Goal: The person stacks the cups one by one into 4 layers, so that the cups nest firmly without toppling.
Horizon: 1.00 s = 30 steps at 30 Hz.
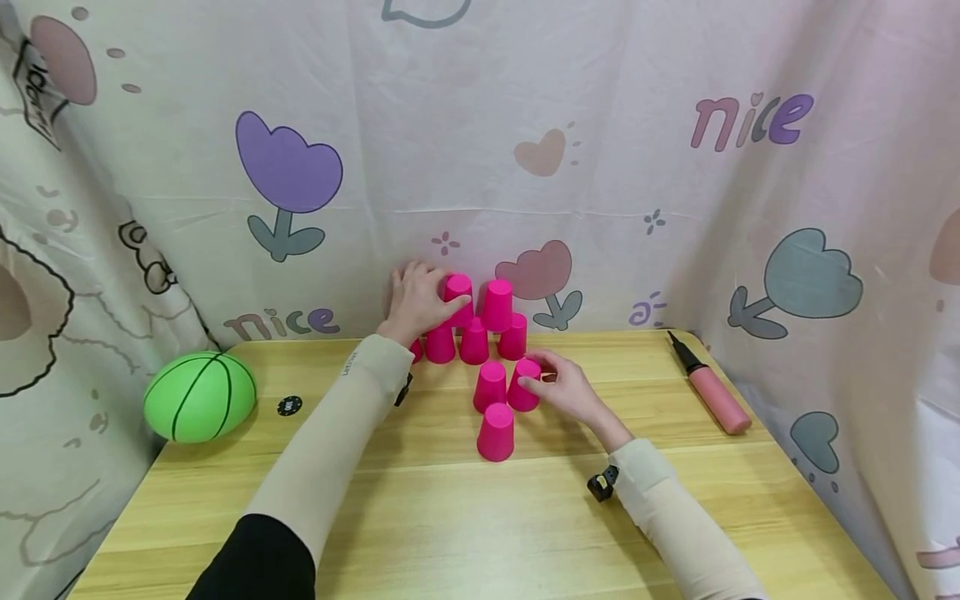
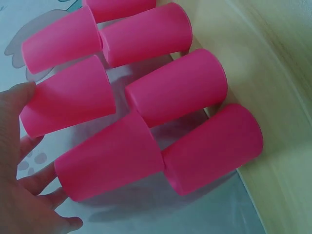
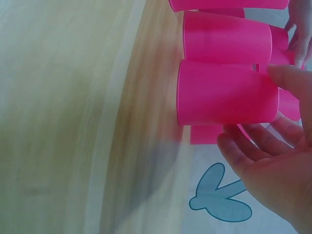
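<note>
At table's back edge, your left hand [image 1: 417, 307] wraps top-row cup [image 1: 457, 297] on pyramid; right hand [image 1: 567, 389] pinches loose cup [image 1: 523, 384] mid-table, fingers curled round it; stacking step underway, judging; next: lift it straight, seat gently, avoid knocking row.

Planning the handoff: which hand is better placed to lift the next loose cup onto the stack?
Right, probably. The right hand already grips a loose cup; the left hand holds a top-row cup.

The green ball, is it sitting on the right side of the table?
No, the green ball lies at the table's left edge; the pink pump is on the right.
</note>
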### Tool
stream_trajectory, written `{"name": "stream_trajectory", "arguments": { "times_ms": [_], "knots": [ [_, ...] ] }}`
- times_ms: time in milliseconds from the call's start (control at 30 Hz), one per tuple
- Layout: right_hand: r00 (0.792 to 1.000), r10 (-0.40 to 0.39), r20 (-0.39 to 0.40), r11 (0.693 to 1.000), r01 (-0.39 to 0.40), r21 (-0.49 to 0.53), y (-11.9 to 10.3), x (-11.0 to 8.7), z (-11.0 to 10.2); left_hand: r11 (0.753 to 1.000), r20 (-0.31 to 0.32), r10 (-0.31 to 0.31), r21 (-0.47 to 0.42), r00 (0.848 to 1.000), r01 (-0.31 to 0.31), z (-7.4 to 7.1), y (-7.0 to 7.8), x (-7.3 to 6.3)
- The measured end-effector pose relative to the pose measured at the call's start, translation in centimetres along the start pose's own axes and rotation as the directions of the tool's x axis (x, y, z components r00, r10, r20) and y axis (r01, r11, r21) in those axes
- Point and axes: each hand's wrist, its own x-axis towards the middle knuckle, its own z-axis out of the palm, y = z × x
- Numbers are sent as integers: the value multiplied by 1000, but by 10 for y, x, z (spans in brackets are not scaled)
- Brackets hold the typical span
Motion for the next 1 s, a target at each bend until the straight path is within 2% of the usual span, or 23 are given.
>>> {"name": "stream_trajectory", "arguments": {
  "times_ms": [300, 567, 1000],
  "knots": [
    [1000, 2, 4, 1000, -2, 0, -2, -1, 1, 1000, 17, 5, -2, 1000, -5, 6, -5, 0],
    [1000, 2, 0, 1000, -2, 11, -2, -1, 1, 999, 18, -37, 12, 999, 37, 10, -6, 1],
    [1000, -1, -3, 1000, 1, 24, 0, -1, 2, 999, 15, -49, 20, 999, 49, 12, -6, 4]
  ]
}}
